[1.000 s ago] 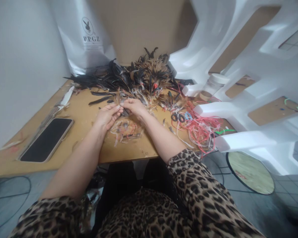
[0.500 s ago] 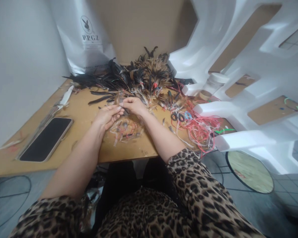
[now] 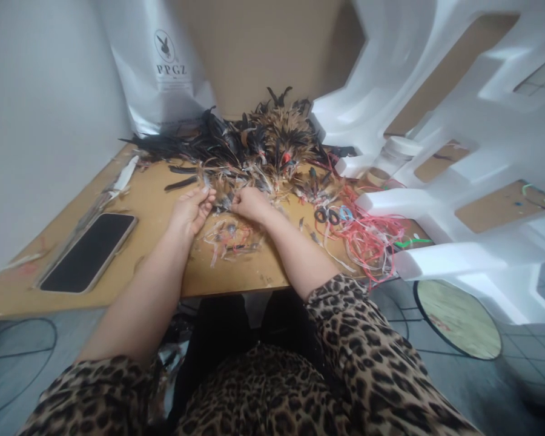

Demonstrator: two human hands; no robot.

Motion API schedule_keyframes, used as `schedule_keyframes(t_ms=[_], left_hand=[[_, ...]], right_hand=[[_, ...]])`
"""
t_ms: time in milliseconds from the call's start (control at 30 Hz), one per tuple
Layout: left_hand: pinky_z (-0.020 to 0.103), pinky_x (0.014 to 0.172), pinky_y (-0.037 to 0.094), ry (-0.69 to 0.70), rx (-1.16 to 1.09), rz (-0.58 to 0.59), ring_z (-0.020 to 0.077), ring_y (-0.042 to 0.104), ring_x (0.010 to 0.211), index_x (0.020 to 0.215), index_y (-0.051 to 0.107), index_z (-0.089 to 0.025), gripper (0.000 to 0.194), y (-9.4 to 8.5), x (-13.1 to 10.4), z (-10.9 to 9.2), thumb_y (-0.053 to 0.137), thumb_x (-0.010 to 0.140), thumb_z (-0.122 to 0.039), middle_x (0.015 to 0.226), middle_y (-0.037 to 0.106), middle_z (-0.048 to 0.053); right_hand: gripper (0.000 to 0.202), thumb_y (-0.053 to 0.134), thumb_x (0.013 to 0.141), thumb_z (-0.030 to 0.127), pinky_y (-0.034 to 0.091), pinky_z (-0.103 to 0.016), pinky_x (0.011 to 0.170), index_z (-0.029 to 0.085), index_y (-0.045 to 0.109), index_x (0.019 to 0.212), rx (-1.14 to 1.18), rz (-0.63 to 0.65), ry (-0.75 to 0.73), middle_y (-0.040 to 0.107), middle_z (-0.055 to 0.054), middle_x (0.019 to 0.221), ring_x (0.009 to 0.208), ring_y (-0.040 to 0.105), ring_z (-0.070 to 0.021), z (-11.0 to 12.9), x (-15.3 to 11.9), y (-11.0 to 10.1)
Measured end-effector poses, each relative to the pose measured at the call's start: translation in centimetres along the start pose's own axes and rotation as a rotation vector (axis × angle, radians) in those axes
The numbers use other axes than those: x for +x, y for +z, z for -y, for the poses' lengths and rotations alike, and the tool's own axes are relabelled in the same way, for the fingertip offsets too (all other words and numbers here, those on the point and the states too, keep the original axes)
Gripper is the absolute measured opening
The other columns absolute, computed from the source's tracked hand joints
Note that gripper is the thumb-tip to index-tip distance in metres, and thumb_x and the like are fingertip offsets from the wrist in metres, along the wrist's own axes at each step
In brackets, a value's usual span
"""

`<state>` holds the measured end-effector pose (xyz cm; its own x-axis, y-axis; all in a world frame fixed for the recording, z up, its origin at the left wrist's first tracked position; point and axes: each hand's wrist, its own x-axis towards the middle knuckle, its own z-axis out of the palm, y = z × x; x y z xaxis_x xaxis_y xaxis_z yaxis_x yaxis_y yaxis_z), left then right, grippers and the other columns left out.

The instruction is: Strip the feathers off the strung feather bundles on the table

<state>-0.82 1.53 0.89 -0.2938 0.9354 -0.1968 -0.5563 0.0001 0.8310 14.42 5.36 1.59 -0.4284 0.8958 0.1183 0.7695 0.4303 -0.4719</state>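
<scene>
Phone (image 3: 88, 253): lies screen up near the table's left edge, screen dark.
White feather (image 3: 126, 174): lies past the phone, its lower end lost in a blur of thin scraps.
Left hand (image 3: 191, 208): thumb and fingertips drawn together, a pale wisp showing beside the thumb; too smeared for me to tell whether it is pinched there or lies behind.
Small brown feathers (image 3: 221, 192): on the table or just above it, between the two hands; I can't make out which, and the right fingers cover part of them.
Loose scraps (image 3: 234, 238): tangled bits just below the hands, individual pieces hard to separate.
Right hand (image 3: 253, 204): back turned up, fingers curled down at the small feathers' edge; the fingertips are hidden, so I can't tell if they grasp anything.
Feather pile (image 3: 284, 130): dark and brown, heaped behind the hands, single feathers merging.
Scissors (image 3: 326, 216): only the dark handle loops read clearly.
Red string (image 3: 367, 239): a tangle, partly under the white foam (image 3: 429, 257), which runs out of sight at right.
Change: half a second ago the fingertips met; now the hands stand apart, with the small feathers showing in the gap.
</scene>
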Motion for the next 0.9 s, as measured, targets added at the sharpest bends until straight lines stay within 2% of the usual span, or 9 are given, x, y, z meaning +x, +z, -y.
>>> schedule_keyframes(t_ms=[100, 167, 300, 533, 767, 900], left_hand=[[0.009, 0.041, 0.042, -0.006, -0.006, -0.006, 0.0038, 0.056, 0.048, 0.071, 0.059, -0.009, 0.010, 0.1, -0.1, 0.0, 0.055, 0.076, -0.002, 0.065, 0.064, 0.004], [0.009, 0.041, 0.041, -0.003, -0.009, 0.007, 0.0037, 0.055, 0.047, 0.071, 0.059, -0.008, 0.010, 0.1, 0.0, 0.1, 0.054, 0.077, -0.001, 0.064, 0.063, 0.004], [0.009, 0.040, 0.041, 0.000, -0.010, 0.041, 0.0039, 0.055, 0.047, 0.072, 0.059, -0.008, 0.011, -0.2, 0.3, 0.3, 0.053, 0.077, -0.002, 0.064, 0.063, 0.004], [0.009, 0.042, 0.042, -0.012, -0.015, 0.072, 0.0044, 0.057, 0.050, 0.073, 0.060, -0.008, 0.009, -0.6, 0.6, 0.7, 0.055, 0.077, -0.003, 0.066, 0.064, 0.005], [0.011, 0.044, 0.045, -0.034, -0.016, 0.073, 0.0064, 0.061, 0.055, 0.073, 0.060, -0.009, 0.009, -0.6, 0.6, 0.9, 0.055, 0.076, -0.003, 0.070, 0.066, 0.006], [0.011, 0.046, 0.047, -0.042, -0.008, 0.076, 0.0068, 0.062, 0.056, 0.073, 0.060, -0.009, 0.010, -0.6, 0.5, 1.1, 0.054, 0.077, -0.002, 0.072, 0.067, 0.007]], right_hand=[[0.018, 0.052, 0.068, 0.022, 0.036, -0.022, 0.060, 0.016, 0.068, 0.074, -0.073, 0.010, 0.024, 0.066, -0.007, 0.074, 0.064, 0.056, -0.0132, 0.3, -0.1, 0.1], [0.019, 0.049, 0.067, 0.019, 0.036, -0.022, 0.059, 0.014, 0.067, 0.071, -0.029, -0.003, 0.012, 0.065, -0.006, 0.071, 0.063, 0.055, -0.0121, 0.1, 0.1, 0.1], [0.016, 0.050, 0.064, 0.019, 0.035, -0.019, 0.055, 0.012, 0.064, 0.063, 0.219, -0.007, 0.019, 0.058, -0.001, 0.058, 0.056, 0.051, -0.0088, -0.6, 0.5, 0.1], [0.010, 0.053, 0.061, 0.019, 0.030, -0.018, 0.043, 0.012, 0.060, 0.062, 0.654, 0.037, 0.160, 0.047, 0.005, 0.044, 0.039, 0.038, -0.0049, -1.2, 1.1, 1.0], [0.011, 0.060, 0.062, 0.023, 0.023, -0.017, 0.038, 0.014, 0.055, 0.061, 0.800, 0.017, 0.233, 0.045, 0.006, 0.042, 0.036, 0.035, -0.0035, -1.8, 1.4, 1.4], [0.017, 0.062, 0.064, 0.030, 0.024, -0.017, 0.039, 0.014, 0.056, 0.063, 0.891, -0.012, 0.208, 0.045, 0.007, 0.043, 0.037, 0.035, -0.0034, -1.8, 1.2, 1.2]])
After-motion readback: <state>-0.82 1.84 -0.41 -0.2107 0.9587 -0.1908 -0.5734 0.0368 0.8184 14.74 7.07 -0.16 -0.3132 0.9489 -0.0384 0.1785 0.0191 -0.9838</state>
